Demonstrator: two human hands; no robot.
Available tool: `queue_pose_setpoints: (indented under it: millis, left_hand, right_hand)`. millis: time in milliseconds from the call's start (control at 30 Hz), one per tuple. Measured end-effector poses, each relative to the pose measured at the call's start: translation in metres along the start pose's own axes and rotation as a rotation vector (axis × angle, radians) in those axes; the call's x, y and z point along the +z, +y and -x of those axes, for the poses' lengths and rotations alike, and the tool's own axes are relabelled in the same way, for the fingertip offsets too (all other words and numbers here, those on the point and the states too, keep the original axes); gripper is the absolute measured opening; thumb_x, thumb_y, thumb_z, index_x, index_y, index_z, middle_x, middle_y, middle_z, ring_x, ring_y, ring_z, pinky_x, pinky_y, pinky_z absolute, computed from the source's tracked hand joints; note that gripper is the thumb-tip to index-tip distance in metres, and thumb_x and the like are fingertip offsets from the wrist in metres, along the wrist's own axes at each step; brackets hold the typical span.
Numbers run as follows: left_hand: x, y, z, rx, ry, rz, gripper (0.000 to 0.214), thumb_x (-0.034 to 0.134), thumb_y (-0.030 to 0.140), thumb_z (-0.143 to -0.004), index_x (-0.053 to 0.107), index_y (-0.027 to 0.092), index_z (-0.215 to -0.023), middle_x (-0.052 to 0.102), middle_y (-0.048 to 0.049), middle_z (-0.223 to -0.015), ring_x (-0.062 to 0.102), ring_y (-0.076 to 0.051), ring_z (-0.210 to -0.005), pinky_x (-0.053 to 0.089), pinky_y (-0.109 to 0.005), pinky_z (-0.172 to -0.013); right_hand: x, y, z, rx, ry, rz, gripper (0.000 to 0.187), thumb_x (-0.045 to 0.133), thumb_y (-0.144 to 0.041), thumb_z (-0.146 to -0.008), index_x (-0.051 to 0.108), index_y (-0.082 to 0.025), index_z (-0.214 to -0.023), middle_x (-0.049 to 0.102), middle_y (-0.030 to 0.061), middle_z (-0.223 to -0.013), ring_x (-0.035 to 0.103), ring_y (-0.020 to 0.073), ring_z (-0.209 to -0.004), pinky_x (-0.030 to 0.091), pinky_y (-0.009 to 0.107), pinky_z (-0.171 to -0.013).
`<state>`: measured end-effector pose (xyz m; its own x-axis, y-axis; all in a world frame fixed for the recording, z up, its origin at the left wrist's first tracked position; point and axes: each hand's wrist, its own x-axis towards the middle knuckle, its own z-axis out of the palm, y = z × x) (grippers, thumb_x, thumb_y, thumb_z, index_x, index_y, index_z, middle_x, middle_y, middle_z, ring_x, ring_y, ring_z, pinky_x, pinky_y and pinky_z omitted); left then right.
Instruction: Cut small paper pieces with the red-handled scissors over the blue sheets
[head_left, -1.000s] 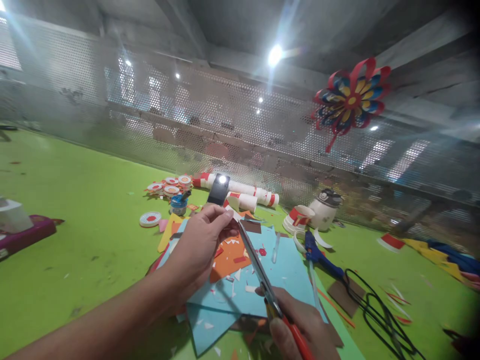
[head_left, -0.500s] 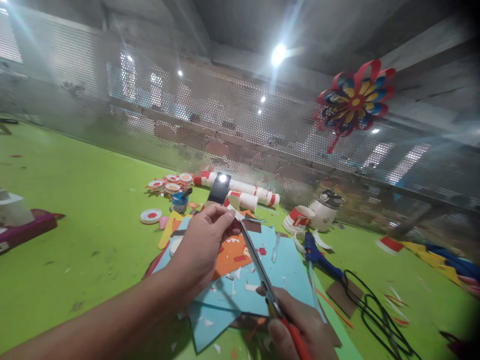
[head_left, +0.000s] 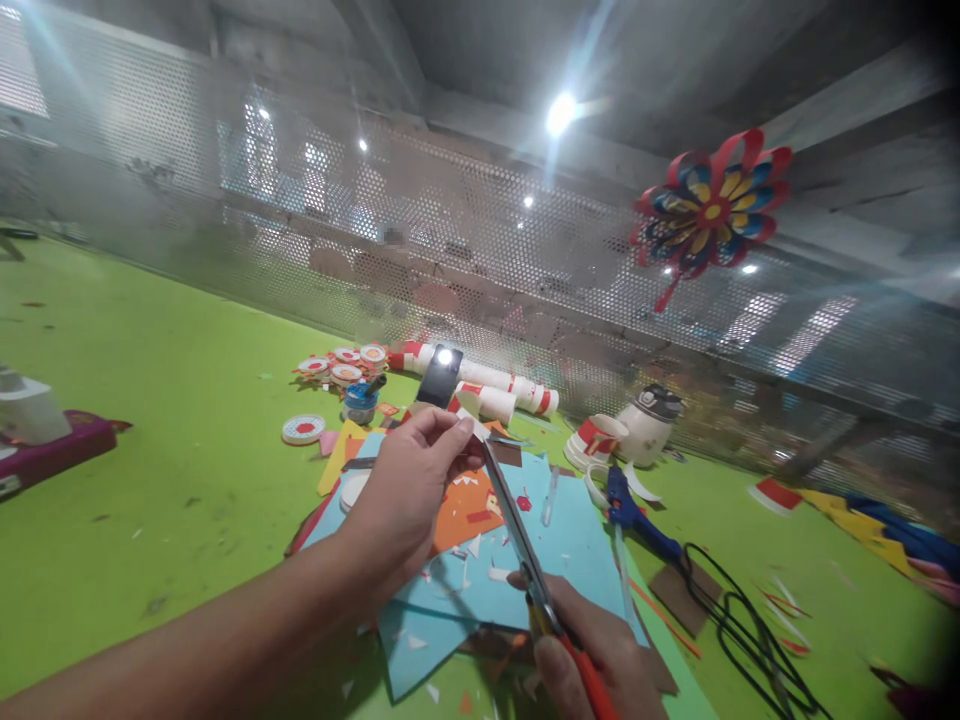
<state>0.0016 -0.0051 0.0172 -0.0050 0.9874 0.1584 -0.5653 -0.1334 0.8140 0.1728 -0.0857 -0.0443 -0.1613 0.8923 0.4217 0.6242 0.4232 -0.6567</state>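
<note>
My left hand point(head_left: 405, 490) is raised over the green table point(head_left: 150, 400), its thumb and fingers pinched on a small white paper scrap point(head_left: 471, 424). My right hand point(head_left: 600, 655), at the bottom edge, grips the red handles of a pair of scissors point(head_left: 525, 545). The long blades point up and left, and their tips meet the scrap at my left fingertips. Beneath both hands lie light blue paper sheets point(head_left: 570, 545) and an orange sheet point(head_left: 469, 510), strewn with small white and red cuttings.
A blue glue gun point(head_left: 634, 510) with a black cable point(head_left: 750, 630) lies to the right. Behind are red-and-white paper cups point(head_left: 495, 395), a white pot point(head_left: 649, 425) and round paper discs point(head_left: 337, 370). A perforated metal screen point(head_left: 375, 230) backs the table, with a paper pinwheel point(head_left: 709, 215) on it.
Both hands hold their pose, the scissors still at the scrap. The view has drifted slightly, so things sit a little higher and more to the right in the picture.
</note>
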Motion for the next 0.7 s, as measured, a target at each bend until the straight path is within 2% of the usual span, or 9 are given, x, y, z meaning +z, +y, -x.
queue_pose_setpoints:
  millis: [300, 500, 700]
  left_hand:
    - [0.0005, 0.0005, 0.0016, -0.007, 0.001, -0.013, 0.015, 0.061, 0.024, -0.078, 0.053, 0.014, -0.071, 0.058, -0.0017, -0.072, 0.054, -0.013, -0.069, 0.043, -0.032, -0.077]
    - [0.0006, 0.001, 0.0021, 0.006, -0.008, -0.01, 0.014, 0.06, 0.024, -0.08, 0.053, 0.014, -0.072, 0.057, -0.0014, -0.072, 0.054, -0.012, -0.069, 0.044, -0.032, -0.077]
    - [0.0018, 0.0019, 0.003, 0.001, 0.002, -0.011, 0.014, 0.059, 0.023, -0.08, 0.053, 0.013, -0.071, 0.058, -0.0008, -0.071, 0.053, -0.011, -0.067, 0.044, -0.028, -0.074]
  right_hand:
    - [0.0051, 0.0022, -0.0011, -0.07, 0.074, -0.004, 0.054, 0.037, -0.063, -0.087, 0.066, -0.021, -0.1, 0.067, 0.0023, -0.065, 0.064, 0.0187, -0.057, 0.046, 0.023, -0.053]
    - [0.0056, 0.002, -0.0016, -0.073, 0.063, 0.003, 0.055, 0.035, -0.062, -0.088, 0.068, -0.019, -0.098, 0.066, 0.0035, -0.06, 0.064, 0.0195, -0.054, 0.049, 0.022, -0.05]
    - [0.0063, 0.0001, -0.0021, -0.093, 0.083, 0.042, 0.055, 0.035, -0.059, -0.089, 0.068, -0.017, -0.098, 0.065, 0.0025, -0.059, 0.058, 0.0155, -0.047, 0.047, 0.021, -0.047]
